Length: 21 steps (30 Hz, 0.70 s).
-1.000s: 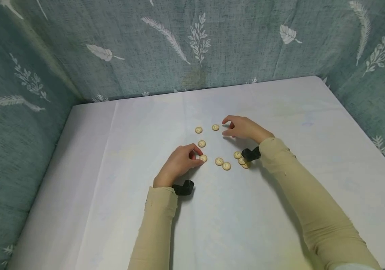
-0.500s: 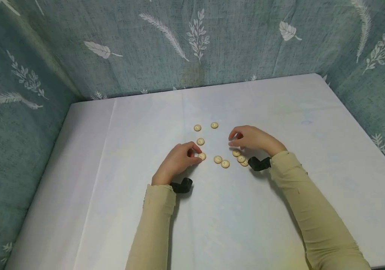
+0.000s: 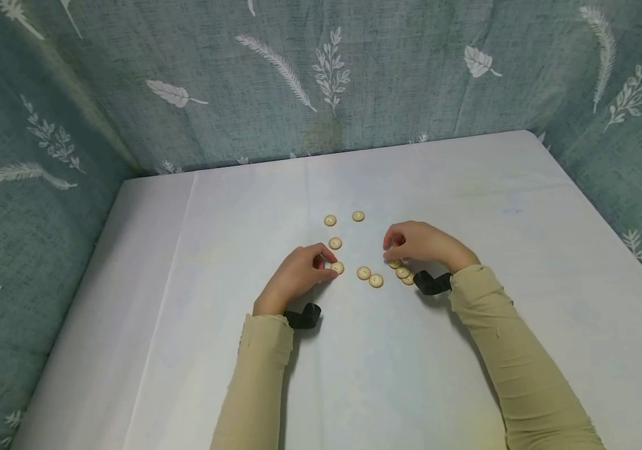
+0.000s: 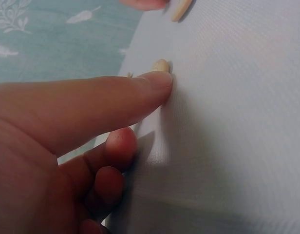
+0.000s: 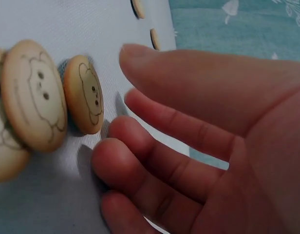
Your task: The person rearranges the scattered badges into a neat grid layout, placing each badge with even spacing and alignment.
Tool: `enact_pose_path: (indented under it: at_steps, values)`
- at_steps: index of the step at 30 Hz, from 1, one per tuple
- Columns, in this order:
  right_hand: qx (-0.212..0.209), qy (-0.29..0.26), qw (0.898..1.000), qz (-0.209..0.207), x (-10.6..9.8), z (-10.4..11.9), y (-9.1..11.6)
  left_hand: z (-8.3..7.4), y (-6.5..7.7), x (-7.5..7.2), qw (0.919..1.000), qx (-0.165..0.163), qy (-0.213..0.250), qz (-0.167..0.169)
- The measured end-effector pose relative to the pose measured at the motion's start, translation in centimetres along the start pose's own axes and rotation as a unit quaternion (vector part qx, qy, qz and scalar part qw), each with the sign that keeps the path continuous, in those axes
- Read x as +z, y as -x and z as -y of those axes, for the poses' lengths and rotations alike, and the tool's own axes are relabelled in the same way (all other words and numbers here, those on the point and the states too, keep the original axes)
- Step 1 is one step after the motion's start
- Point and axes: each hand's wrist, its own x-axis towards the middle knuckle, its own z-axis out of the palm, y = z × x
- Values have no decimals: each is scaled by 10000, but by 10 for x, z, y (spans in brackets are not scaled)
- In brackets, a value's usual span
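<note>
In the head view my left hand pinches a round wooden button at the table surface, thumb and index finger on its edges. The left wrist view has the thumb in front of that button, hiding most of it. My right hand is over the back of a small cluster of buttons, its fingers loosely bent with nothing in them. Seen from the right wrist, a button with a printed animal face lies just beside the fingertips, and an overlapping pair sits further left.
Two more buttons lie side by side near the middle, the nearer-left one close to its neighbour. Beyond the left hand are a single button and two farther back. Leaf-patterned green cloth walls off the white table.
My right hand has come from beside the far right button toward me and slightly right, to the button cluster. The left hand keeps its pinch in the same place.
</note>
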Motion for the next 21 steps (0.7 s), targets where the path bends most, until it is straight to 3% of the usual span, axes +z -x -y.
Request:
enact_pose_path:
  at_steps: [9,21]
  values:
    - [-488,130,9983,283,7,6,-1,-1,2,-1,10000,22,24,-41]
    - [-441,494,9971,383,17,19,-5,1,-1,1,10000,58,-48,-65]
